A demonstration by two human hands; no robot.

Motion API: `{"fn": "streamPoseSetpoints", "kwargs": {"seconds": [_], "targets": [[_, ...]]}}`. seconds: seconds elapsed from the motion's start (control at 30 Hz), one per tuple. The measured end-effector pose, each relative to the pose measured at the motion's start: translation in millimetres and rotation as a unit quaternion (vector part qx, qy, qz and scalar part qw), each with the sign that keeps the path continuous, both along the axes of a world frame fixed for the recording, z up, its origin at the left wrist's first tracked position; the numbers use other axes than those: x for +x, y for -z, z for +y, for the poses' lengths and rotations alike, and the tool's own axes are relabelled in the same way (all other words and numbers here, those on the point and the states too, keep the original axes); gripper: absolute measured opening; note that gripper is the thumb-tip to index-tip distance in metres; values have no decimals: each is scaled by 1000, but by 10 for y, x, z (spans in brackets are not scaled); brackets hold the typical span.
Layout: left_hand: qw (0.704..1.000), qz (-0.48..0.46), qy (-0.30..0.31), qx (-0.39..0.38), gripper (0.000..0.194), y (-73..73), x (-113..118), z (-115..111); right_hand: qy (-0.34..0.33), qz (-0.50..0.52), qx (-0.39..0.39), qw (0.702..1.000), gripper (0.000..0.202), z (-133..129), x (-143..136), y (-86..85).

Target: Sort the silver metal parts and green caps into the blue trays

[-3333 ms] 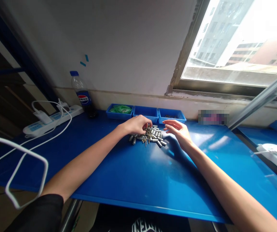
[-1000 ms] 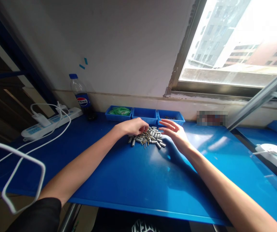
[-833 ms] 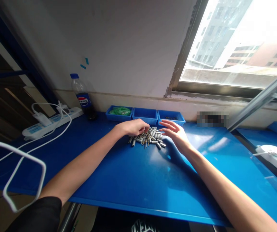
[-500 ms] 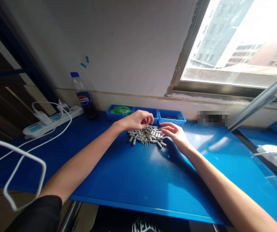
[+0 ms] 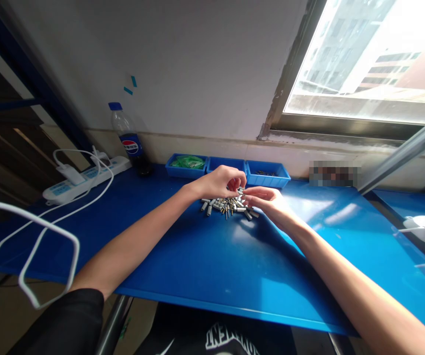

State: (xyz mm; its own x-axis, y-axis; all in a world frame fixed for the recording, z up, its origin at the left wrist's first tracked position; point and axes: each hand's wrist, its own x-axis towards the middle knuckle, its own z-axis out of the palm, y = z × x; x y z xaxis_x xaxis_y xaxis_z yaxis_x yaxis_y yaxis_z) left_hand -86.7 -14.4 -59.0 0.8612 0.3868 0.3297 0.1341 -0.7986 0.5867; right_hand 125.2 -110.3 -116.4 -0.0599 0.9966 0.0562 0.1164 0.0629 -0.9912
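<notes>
Smooth blue tabletop [image 5: 197, 266], heaped metallic cylinders [image 5: 230, 204].

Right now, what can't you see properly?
All in the head view:
What is between the left hand and right hand: too small, partly behind fingers.
Part of the middle blue tray: left hand in front.
Thing by the wall: blurred into squares.
Dark bits in the right tray: too small to name.
Shirt writing: cut off by bottom edge.
</notes>
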Motion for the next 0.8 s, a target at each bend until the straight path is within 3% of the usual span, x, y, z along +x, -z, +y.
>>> {"fn": "streamPoseSetpoints", "kwargs": {"seconds": [0.17,0.3,0.43,0.53,0.8], "targets": [[1000,16,-7,8,15,-5,4,2,24,8,9,1000,31,27,-2,6],[995,88,-39,8,16,-1,-59,73,98,23,55,993,34,90,80,34],[985,165,-51,2,24,61,-131,154,156,46,97,982,49,142,220,46],[980,196,-47,-7,32,118,-136,175,163,35,107,980,61,153,281,51],[976,214,-45,1,30,175,-65,140,140,30,70,987,55,132,216,68]]}}
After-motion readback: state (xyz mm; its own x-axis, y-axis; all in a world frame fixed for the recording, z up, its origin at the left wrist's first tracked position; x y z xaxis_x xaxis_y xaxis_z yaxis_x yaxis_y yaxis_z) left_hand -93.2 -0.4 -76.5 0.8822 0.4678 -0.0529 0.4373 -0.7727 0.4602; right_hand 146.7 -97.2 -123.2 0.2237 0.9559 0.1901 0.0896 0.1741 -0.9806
